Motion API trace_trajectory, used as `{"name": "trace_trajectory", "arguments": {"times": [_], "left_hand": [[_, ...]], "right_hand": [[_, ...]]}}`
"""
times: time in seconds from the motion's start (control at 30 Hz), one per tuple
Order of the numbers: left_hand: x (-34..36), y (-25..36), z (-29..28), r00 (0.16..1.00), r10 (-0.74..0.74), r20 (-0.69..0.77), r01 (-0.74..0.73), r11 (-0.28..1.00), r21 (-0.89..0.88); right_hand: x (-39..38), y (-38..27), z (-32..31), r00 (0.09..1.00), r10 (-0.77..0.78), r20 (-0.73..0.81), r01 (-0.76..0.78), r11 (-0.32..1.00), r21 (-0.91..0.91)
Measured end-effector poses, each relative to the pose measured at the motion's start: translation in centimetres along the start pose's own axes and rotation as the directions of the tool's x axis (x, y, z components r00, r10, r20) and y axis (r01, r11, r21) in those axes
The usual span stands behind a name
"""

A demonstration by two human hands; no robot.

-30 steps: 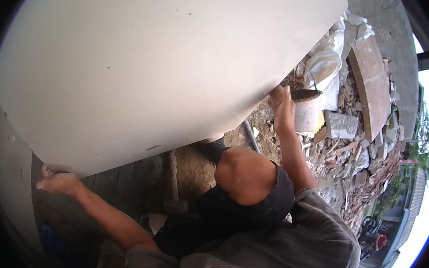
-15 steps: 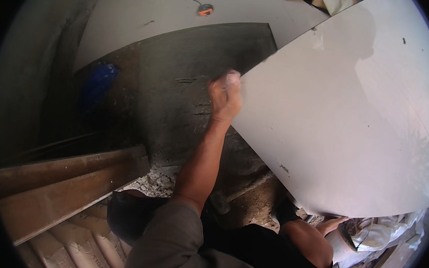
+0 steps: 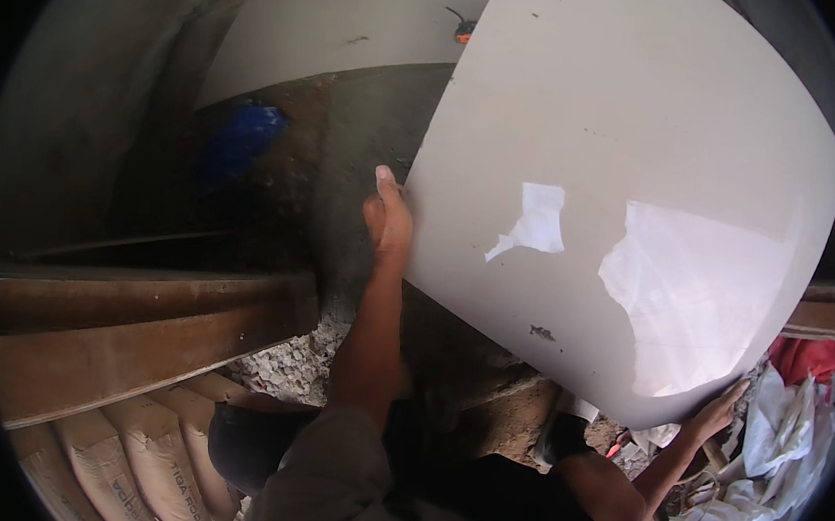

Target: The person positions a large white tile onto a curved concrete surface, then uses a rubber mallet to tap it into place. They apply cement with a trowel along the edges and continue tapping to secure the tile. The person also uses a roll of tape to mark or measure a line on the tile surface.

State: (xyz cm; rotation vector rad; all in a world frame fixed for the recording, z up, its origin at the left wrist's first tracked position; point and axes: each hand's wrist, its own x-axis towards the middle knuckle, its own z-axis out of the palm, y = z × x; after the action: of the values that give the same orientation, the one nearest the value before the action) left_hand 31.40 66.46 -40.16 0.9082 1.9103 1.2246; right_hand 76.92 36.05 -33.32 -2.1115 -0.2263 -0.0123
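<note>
A large glossy cream tile (image 3: pixel 582 127) fills the right half of the view, tilted, with bright reflections on its face. My left hand (image 3: pixel 388 210) grips its left edge, thumb up; the fingertips are partly hidden. At the tile's lower right edge, my right hand (image 3: pixel 720 408) holds on, its fingers partly behind the slab. Beyond the left hand lies a second pale tile (image 3: pixel 328 22). An orange and black tape measure (image 3: pixel 463 33) rests there, partly covered by the held tile. A dark grey surface (image 3: pixel 365 112) shows between the two tiles.
Brown wooden boards (image 3: pixel 141 338) run along the left, above several brown paper sacks (image 3: pixel 152 450). A blue bag (image 3: pixel 242 142) lies in shadow at far left. Rubble (image 3: pixel 289 363) is beside the boards. White plastic sacks (image 3: pixel 778 431) and a red cloth (image 3: pixel 808 357) lie at right.
The held tile has turned more upright in view and now covers part of the tape measure. My left hand has shifted left and nearer; my right hand has come further out along the lower edge.
</note>
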Motion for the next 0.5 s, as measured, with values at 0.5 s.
{"name": "trace_trajectory", "arguments": {"times": [0.5], "left_hand": [[7.5,-0.7,-0.1,0.958,-0.053,-0.282,0.081,0.993,0.09]], "right_hand": [[5.7,-1.0,18.6,0.942,-0.15,0.299,0.135,0.988,0.07]]}}
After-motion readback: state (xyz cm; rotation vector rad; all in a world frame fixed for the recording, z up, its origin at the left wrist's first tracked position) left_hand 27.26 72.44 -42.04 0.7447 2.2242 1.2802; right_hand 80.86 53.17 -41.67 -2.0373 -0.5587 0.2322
